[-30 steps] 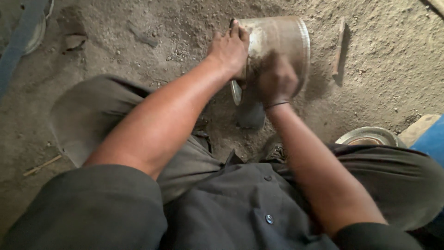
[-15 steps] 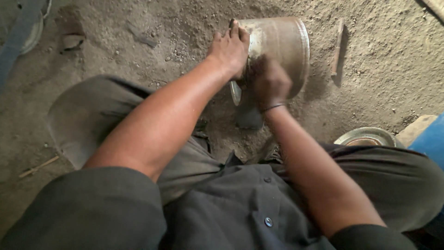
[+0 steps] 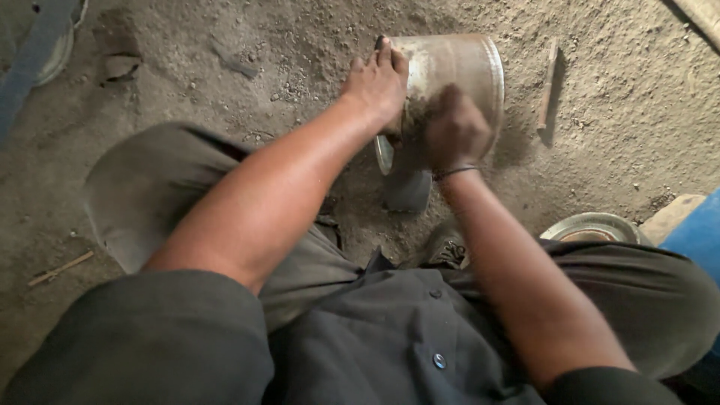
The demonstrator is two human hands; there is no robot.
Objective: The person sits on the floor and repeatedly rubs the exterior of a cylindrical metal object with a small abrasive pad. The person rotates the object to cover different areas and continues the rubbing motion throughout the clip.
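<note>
A: Since the earlier frame your right hand [image 3: 456, 129] has slid a little lower across the metal pot [image 3: 454, 75]; it's blurred now, so it's mid-stroke. Pot and left hand haven't shifted.

B: Meaning?

A: You look to be rubbing the pot's side, not lifting it. The pot lies on its side on the dirt floor [image 3: 225, 67] at 12 o'clock from your knees.

B: Left hand?

A: Your left hand [image 3: 377, 84] is spread flat, fingers extended over the pot's 9 o'clock edge, bracing it. Not wrapped around anything.

B: Right hand grip?

A: Curled into a loose fist, pressed on the pot wall. Whether you're holding a scrubber or grit inside it, can't tell: blur hides it.

B: Nearby?

A: Wooden stick [image 3: 548, 84] at 3 o'clock of the pot, a round metal dish [image 3: 592, 226] at 4 o'clock, and a blue container [image 3: 697, 232] beside it.
</note>
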